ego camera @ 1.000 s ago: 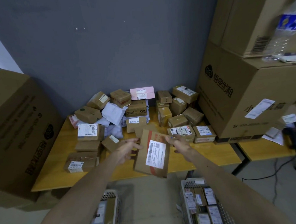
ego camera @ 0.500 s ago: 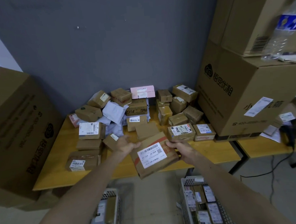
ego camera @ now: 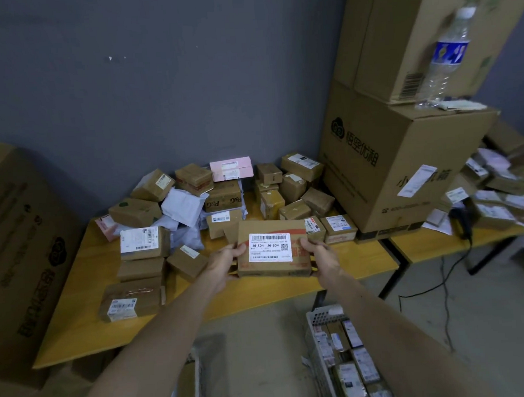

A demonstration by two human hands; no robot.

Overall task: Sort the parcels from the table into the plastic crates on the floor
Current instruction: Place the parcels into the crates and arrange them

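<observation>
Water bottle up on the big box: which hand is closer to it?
Right. The right hand holds the parcel down-left of the water bottle; the left hand holds its other end, farther away.

The yellow tabletop (ego camera: 78, 302) carries a loose heap of parcels (ego camera: 141, 244) gathered toward the wall. They are mostly small brown boxes with white labels, with some white mailer bags (ego camera: 182, 205) among them and a pink box (ego camera: 230, 168) resting on top of others. At its right end stands a large carton (ego camera: 399, 173), and just beside it a second tabletop (ego camera: 433, 245) holds more labelled parcels. On the floor (ego camera: 489, 323) in front stand two plastic crates: the right crate (ego camera: 318, 316) has parcels inside, and the left crate (ego camera: 199, 383) is too blurred to tell its content.
</observation>
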